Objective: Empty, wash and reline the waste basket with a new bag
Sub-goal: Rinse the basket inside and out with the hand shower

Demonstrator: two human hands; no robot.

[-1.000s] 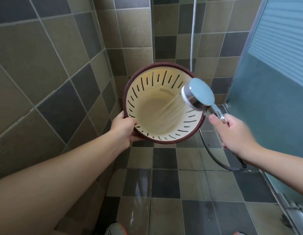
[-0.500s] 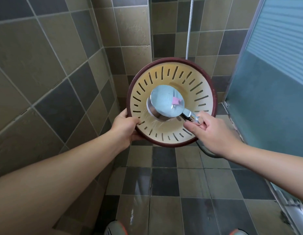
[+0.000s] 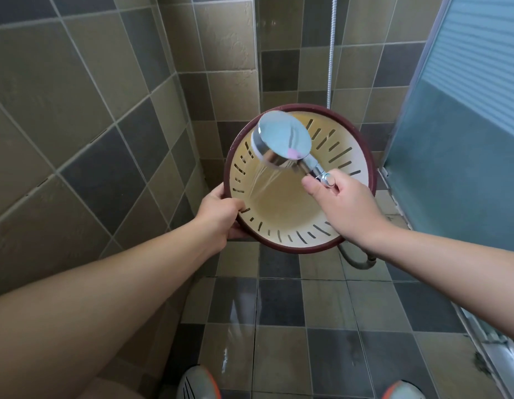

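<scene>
A cream slotted waste basket (image 3: 290,208) with a dark red rim is tipped with its opening facing me, held up above the tiled floor. My left hand (image 3: 221,214) grips its lower left rim, thumb inside. My right hand (image 3: 345,205) holds the handle of a chrome shower head (image 3: 284,144) in front of the basket's upper left part. Water streams from the head down into the basket's inside. No bag is in the basket.
Tiled walls meet in a corner behind the basket. A frosted glass door (image 3: 466,139) stands on the right with its metal track (image 3: 492,349) on the floor. The shower hose (image 3: 332,53) hangs at the back wall and loops (image 3: 356,262) below the basket. The floor tiles (image 3: 238,321) are wet. My shoes (image 3: 196,383) show at the bottom edge.
The shower head moved from the basket's right rim across its middle to the upper left, with spray aimed down inside. The basket tilted more open toward me and shifted right.
</scene>
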